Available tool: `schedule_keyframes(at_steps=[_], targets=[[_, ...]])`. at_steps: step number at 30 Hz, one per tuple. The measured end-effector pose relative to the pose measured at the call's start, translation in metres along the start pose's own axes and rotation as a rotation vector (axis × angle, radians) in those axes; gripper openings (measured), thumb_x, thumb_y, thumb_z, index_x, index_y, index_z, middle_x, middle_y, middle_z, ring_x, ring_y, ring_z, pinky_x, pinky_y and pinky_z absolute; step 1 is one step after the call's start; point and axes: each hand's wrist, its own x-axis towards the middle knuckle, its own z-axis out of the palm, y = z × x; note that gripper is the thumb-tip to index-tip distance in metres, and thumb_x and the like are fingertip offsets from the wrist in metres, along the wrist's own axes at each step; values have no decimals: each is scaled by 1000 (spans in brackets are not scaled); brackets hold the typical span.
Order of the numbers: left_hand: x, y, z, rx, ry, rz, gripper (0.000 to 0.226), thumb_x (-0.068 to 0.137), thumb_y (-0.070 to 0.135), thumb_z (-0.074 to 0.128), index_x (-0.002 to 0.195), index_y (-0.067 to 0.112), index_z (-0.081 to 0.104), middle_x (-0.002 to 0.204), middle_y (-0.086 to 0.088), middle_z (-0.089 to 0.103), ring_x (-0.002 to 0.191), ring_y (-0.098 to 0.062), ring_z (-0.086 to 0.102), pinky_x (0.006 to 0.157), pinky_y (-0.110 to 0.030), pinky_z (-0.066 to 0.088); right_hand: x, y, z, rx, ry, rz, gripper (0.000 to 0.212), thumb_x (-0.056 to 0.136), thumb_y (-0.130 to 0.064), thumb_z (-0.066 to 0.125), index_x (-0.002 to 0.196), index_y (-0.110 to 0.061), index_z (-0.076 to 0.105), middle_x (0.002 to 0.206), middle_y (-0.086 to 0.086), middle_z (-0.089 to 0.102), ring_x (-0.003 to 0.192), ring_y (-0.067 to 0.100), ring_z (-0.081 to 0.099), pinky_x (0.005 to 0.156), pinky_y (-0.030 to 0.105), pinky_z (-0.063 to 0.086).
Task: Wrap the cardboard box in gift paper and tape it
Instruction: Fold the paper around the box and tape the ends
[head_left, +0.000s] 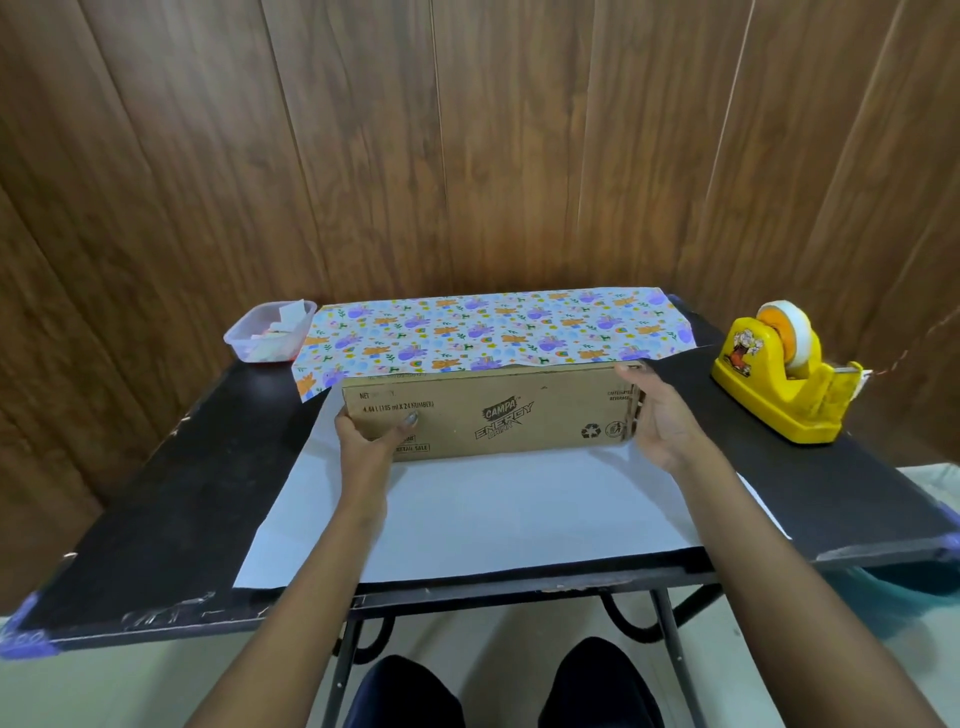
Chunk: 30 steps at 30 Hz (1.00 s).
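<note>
1. Centre of the frame: the cardboard box (488, 415) stands on the gift paper (483, 512), long printed side facing the camera, with "CAMPA ENERGY" readable on it.
2. The left grip (363, 439) grasps the box's left end. The thumb is pressed onto the front face near the lower left print and the fingers go round the end, out of sight.
3. The right grip (660, 415) is clamped on the right end. The palm is against the end panel and the thumb tip is up at the top right corner.
4. The paper's white underside spreads from the box's base toward the bottom of the frame and reaches the near edge of the desk (182, 493).
5. Above the box's top edge the paper shows its printed side, with orange and purple cartoon figures on pale blue. Whether that part lies on the box's top or on the desk behind it, I cannot tell.
6. One printed corner hangs down just left of the box's upper left corner.
7. At right of the frame, well apart from the box, a yellow tape dispenser (784, 379) sits on the black desk with a tape roll (787, 327) mounted in it.
8. Upper left of the paper, touching its edge, there is a clear plastic tub (270, 332) with paper scraps inside.
9. A wood-panel wall (467, 130) fills the top of the frame.
10. At bottom centre, dark-clad knees (405, 696) show under the desk.
</note>
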Motion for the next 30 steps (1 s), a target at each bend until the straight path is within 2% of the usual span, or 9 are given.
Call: schedule_keyframes(at_steps=[4,9,14,17,20,26,28,30], targets=[[0,-3,2,3,-61,12,76,75,10,75,137,21,32,128,1,53,118,-13,50,85,-25,44,-1,2,-2,30,25,-12,26,88,-30,58,114,-24,53,105,1,66,98,19,62,71,37,52],[8,-8,3,6,-75,4,78,75,15,76,138,23,30,134,3,50,125,-13,46,100,-35,42,-4,3,-2,15,32,-35,18,91,-31,56,109,-31,57,108,-5,66,100,11,60,75,36,51],[10,-11,4,18,-94,-4,77,79,16,74,139,26,27,134,5,49,124,-13,45,101,-36,41,-5,5,-1,22,38,-48,27,91,-32,55,119,-31,55,108,-6,67,101,11,61,78,38,51],[11,-11,5,16,-99,-20,78,78,19,75,138,29,27,133,7,49,124,-13,45,105,-43,39,-6,5,0,27,39,-52,25,91,-32,55,116,-31,55,106,-7,68,101,12,60,79,38,51],[11,-11,5,19,-84,-24,78,78,18,74,139,30,27,134,7,48,124,-12,44,105,-42,39,-6,5,0,29,51,-51,25,92,-31,54,117,-30,54,104,-7,67,100,12,60,80,39,51],[8,-8,5,-6,-97,-10,75,79,16,73,137,29,27,135,6,47,125,-12,43,96,-32,40,-10,4,7,20,114,-54,19,93,-30,53,111,-29,55,100,-4,66,94,13,60,73,36,51],[7,-3,4,2,-83,-28,78,76,19,76,136,33,27,137,8,43,128,-13,41,100,-39,40,-13,2,10,30,154,-63,22,92,-27,55,114,-25,52,97,-4,65,90,10,60,69,31,51],[2,4,3,114,38,29,82,72,22,78,136,32,28,141,7,34,131,-16,35,104,-47,39,-16,0,14,0,247,-99,26,92,-23,56,117,-19,48,91,-6,63,81,5,58,56,19,48]])
